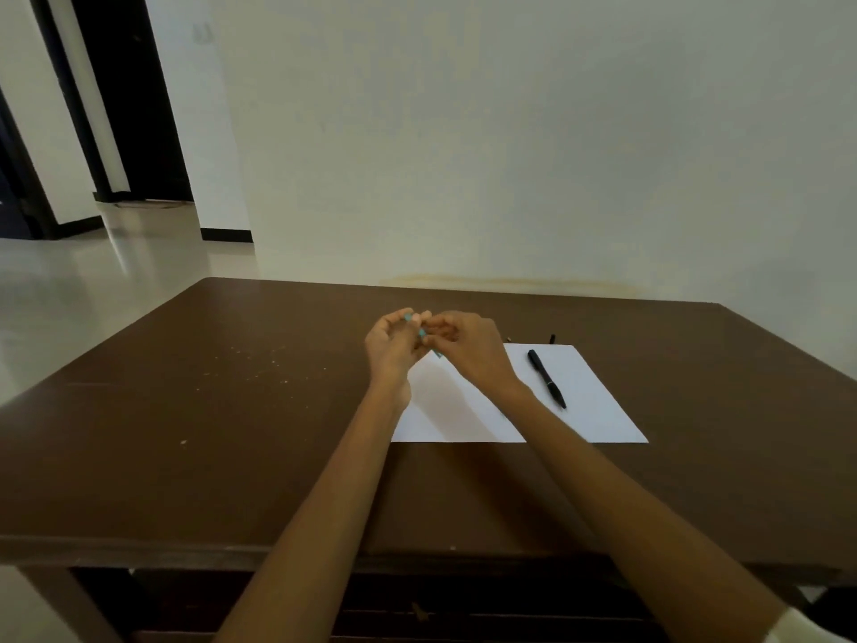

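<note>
My left hand [392,345] and my right hand [468,348] meet above the far left corner of a white sheet of paper [589,410]. Between their fingertips they pinch a small teal object [421,334], thin and mostly hidden by the fingers, so what it is I cannot tell. A black pen [546,378] lies on the paper to the right of my right hand, pointing diagonally toward me.
The paper lies on a dark brown wooden table [208,433] that stands against a pale wall. Two small dark bits [552,339] lie just beyond the paper's far edge. Pale specks dot the table's left half. A tiled floor and a dark doorway are at the left.
</note>
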Action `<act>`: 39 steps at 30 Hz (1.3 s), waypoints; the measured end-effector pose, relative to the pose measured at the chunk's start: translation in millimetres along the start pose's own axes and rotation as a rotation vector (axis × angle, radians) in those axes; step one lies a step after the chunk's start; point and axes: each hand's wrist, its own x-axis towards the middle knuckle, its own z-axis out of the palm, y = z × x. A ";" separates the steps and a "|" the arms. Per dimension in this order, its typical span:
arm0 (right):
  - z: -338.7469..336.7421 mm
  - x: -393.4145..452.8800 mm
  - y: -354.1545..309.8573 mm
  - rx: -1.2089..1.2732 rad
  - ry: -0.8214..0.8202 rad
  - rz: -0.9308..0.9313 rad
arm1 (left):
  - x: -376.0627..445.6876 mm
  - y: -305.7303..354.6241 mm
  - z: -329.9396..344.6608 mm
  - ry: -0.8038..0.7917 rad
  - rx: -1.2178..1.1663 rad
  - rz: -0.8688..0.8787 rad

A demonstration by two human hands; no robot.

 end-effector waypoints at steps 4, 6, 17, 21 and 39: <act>-2.4 -9.4 5.0 -0.148 0.037 -0.052 | -10.5 -9.4 11.1 0.065 -0.020 -0.024; -5.0 -8.8 6.6 -0.265 0.022 -0.100 | -12.5 -15.2 14.1 0.075 -0.049 -0.066; -38.8 3.8 9.5 -0.473 -0.285 -0.226 | -4.7 -20.4 -1.1 -0.124 -0.747 -0.337; -34.5 4.8 -0.3 -0.588 -0.304 -0.374 | -6.2 -19.9 -5.5 -0.125 -0.784 -0.345; -23.2 10.6 -4.0 -0.687 -0.267 -0.453 | -12.1 -17.4 -6.5 -0.074 -0.774 -0.358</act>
